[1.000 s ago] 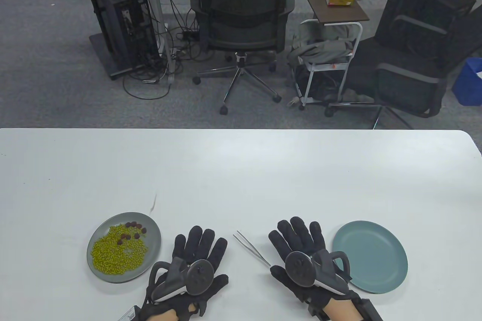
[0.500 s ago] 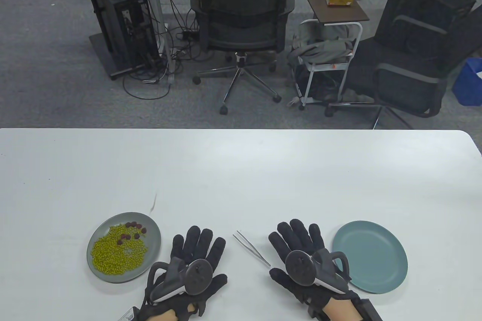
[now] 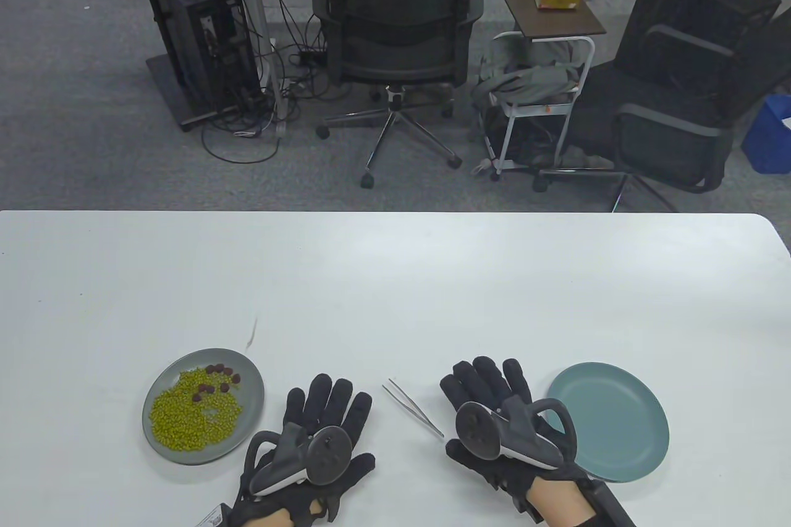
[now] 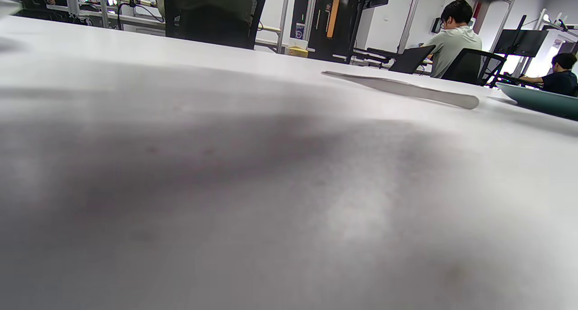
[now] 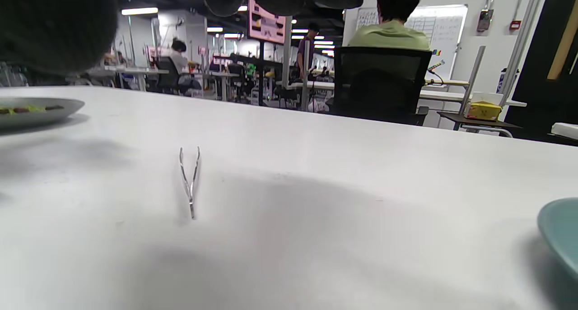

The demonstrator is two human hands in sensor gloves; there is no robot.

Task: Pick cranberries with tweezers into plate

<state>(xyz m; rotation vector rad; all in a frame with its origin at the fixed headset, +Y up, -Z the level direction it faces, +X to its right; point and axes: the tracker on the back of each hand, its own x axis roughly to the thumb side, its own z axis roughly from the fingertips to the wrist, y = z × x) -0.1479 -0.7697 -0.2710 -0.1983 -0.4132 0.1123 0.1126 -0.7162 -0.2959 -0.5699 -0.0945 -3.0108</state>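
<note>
Metal tweezers (image 3: pixel 413 408) lie on the white table between my hands; they also show in the right wrist view (image 5: pixel 189 180) and the left wrist view (image 4: pixel 402 89). A grey plate (image 3: pixel 252 383) at the left holds green beans (image 3: pixel 191 416) and several dark red cranberries (image 3: pixel 216 379). An empty teal plate (image 3: pixel 615 422) lies at the right. My left hand (image 3: pixel 327 409) rests flat on the table, fingers spread, holding nothing. My right hand (image 3: pixel 488 382) is lifted a little, fingers extended, just right of the tweezers, holding nothing.
The white table (image 3: pixel 395 280) stretches far behind the plates. Its far edge runs across the table view, with an office chair (image 3: pixel 398 39) and a small cart (image 3: pixel 537 94) on the floor beyond. The teal plate's rim shows in the right wrist view (image 5: pixel 557 231).
My right hand has tilted and lifted slightly, shifting a little left toward the tweezers. My left hand and the tweezers have not moved.
</note>
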